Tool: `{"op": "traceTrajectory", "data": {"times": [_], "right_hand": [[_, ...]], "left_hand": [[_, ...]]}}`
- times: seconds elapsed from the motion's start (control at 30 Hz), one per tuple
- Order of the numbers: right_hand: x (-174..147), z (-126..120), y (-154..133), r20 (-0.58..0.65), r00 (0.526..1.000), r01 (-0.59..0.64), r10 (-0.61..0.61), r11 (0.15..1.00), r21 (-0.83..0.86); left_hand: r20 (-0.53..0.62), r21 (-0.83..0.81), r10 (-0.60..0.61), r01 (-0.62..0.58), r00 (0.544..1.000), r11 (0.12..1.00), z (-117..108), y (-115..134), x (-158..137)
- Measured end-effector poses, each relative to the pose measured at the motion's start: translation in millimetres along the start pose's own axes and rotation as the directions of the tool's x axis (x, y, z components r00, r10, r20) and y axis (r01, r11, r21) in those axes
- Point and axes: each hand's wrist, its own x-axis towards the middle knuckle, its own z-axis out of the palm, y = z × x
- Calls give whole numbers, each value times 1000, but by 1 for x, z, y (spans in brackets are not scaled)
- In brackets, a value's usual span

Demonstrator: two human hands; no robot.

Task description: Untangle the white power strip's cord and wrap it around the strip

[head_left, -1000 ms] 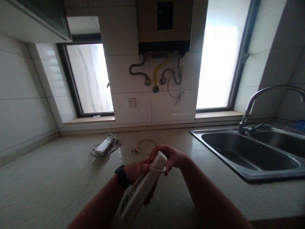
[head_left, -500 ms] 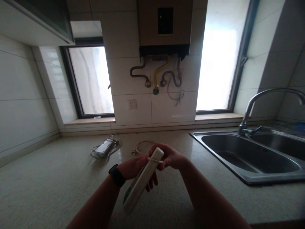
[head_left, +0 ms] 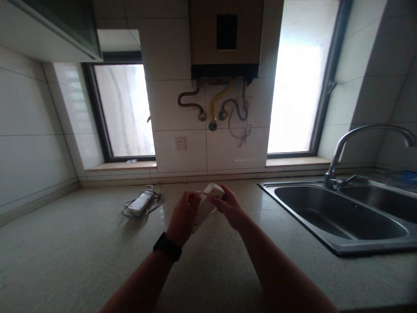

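Note:
A white power strip (head_left: 203, 211) is held above the counter between my two hands, its far end tilted up. A pale cord (head_left: 203, 194) crosses it near that far end. My left hand (head_left: 185, 217), with a black band on the wrist, is closed on the strip's left side, fingers curled at the cord. My right hand (head_left: 230, 208) grips the far right end of the strip, and some of its fingers are hidden behind it. The cord's plug is out of sight. To the left, a second white power strip (head_left: 140, 203) lies on the counter with its grey cord (head_left: 158, 199) around it.
A speckled counter (head_left: 81, 261) runs beneath my hands. On the right is a double steel sink (head_left: 339, 248) with a curved tap (head_left: 339, 150). A wall socket (head_left: 180, 144) and a water heater (head_left: 224, 52) with hoses are on the tiled wall between two windows.
The held power strip has tipped, its far end moving up and away from me. My left hand has risen and turned. The plug and cord loop beyond the strip are no longer visible.

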Motion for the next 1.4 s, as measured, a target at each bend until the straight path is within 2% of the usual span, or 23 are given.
{"op": "traceTrajectory", "data": {"times": [0.1,0.17,0.33,0.57,0.73,0.9,1.0,1.07,1.13,1.2,1.4], "right_hand": [[1,1,2,-61,998,20,-20,1000,-4],[1,1,3,-54,998,16,-16,1000,1],[2,-2,6,-41,999,14,-14,1000,-16],[1,-13,6,164,986,15,13,986,-168],[-2,-18,-4,309,950,22,42,979,-202],[-6,-23,-19,341,936,-9,83,977,-212],[-8,-27,-22,376,915,-92,145,984,-156],[-8,-29,-21,402,900,-137,171,984,-112],[-8,-29,-20,425,889,-151,173,985,-85],[-7,-29,-19,441,882,-143,164,986,-80],[-6,-25,-18,332,932,-108,144,986,-126]], "left_hand": [[13,130,164,-165,986,978,-1,4,-1],[59,202,199,-206,978,957,0,4,-2],[194,213,80,-122,978,969,1,4,-1],[367,-70,-6,34,930,997,-10,3,5],[452,-166,2,82,892,983,-16,-1,7],[553,-237,14,142,833,961,-15,-5,5],[573,-312,12,205,819,928,-14,-6,5],[609,-328,0,251,794,911,-13,-6,5],[634,-324,-15,282,773,903,-14,-6,5],[630,-327,-12,280,776,903,-14,-6,5],[591,-319,21,209,807,924,-13,-9,5]]}}
